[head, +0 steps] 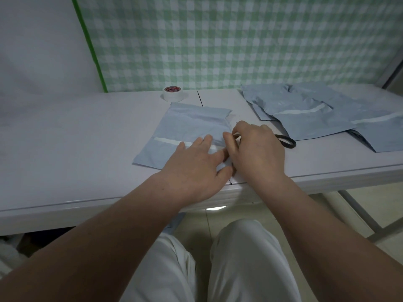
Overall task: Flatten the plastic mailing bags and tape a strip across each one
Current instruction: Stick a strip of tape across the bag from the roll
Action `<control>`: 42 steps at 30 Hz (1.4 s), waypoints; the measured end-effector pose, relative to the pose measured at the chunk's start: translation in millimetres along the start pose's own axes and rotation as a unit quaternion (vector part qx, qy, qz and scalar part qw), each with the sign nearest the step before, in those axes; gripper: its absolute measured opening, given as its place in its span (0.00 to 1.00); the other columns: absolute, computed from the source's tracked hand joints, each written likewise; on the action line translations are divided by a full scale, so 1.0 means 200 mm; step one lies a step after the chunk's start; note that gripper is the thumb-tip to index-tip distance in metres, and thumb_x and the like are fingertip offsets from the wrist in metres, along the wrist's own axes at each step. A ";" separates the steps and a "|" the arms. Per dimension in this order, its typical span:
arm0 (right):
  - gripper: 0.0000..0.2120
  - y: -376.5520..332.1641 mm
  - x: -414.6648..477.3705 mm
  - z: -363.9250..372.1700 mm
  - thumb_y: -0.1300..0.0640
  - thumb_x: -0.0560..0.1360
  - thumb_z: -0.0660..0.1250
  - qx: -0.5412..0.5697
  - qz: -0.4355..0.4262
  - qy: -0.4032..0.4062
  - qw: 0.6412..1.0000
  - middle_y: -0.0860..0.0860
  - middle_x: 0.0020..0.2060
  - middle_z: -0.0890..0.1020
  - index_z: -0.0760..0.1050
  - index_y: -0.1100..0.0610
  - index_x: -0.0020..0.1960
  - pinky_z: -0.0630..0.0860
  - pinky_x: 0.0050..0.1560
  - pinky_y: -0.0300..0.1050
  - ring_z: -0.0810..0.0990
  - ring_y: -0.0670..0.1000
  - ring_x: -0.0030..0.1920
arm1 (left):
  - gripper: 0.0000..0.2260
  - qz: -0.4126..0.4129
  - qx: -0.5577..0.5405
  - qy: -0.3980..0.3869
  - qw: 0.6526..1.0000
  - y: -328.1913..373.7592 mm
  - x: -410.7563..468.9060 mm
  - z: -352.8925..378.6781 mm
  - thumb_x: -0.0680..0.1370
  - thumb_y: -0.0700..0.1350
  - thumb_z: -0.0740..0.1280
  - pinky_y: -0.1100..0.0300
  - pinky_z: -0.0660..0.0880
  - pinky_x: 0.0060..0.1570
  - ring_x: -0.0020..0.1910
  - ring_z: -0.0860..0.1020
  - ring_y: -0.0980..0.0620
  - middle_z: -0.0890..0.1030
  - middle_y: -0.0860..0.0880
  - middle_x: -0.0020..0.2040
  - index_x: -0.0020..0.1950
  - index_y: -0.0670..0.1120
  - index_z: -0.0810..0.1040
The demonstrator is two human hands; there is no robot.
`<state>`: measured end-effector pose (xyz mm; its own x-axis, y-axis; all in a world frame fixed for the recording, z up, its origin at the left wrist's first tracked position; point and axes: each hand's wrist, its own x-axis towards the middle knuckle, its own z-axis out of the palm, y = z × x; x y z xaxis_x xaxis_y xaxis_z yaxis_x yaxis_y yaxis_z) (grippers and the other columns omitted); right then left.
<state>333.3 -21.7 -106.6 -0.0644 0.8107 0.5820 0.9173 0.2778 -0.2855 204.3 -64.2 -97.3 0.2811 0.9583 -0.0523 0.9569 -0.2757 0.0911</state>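
Pressing mailing bag (192,125) flat: left hand (196,168); right hand (255,149) gripping scissors (289,141).

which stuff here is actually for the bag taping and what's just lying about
For the job: mailing bag under the left hand, its white strip, tape roll, scissors by the right hand, pile of taped bags.
Just there: checked cloth behind the table.
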 end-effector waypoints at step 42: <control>0.08 0.01 0.01 0.02 0.54 0.76 0.59 -0.018 -0.011 -0.032 0.999 0.50 0.33 0.69 0.70 0.58 0.42 0.61 0.33 0.46 0.68 0.54 0.38 | 0.21 -0.155 0.001 0.060 0.986 -0.36 -0.13 -0.02 0.82 0.57 0.42 0.42 0.56 0.68 0.72 0.60 0.50 0.62 0.55 0.73 0.73 0.57 0.60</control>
<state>332.5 -16.9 -108.9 -0.1092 0.8362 0.5375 0.9289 0.2783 -0.2443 127.7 -68.5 -97.8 -0.0365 0.9985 0.0413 0.9956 0.0328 0.0881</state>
